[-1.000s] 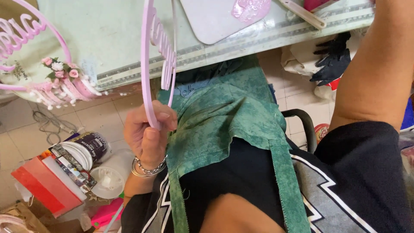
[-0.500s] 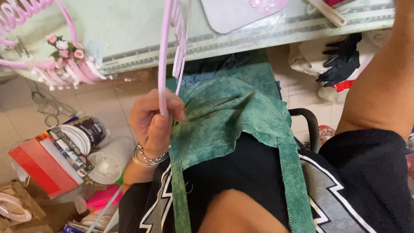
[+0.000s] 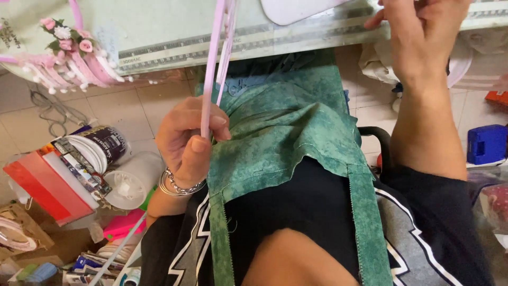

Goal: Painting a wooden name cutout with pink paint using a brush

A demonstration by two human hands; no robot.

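My left hand, with a silver bracelet at the wrist, is closed on the lower end of a thin pink hoop-like piece that rises to the top of the view. My right hand reaches up to the edge of the pale green table, fingers loosely bent; I cannot see anything in it. A green apron lies over my black shirt below the table edge. A pink ring decorated with small flowers sits on the table at the left.
A white flat piece lies at the table's top edge. On the tiled floor at the left are a dark tub, a white lid and red cardboard. A blue box stands at the right.
The view has tilted down and left. My left hand with the pink piece has stayed near the apron, and my right hand has come into view at the table edge.
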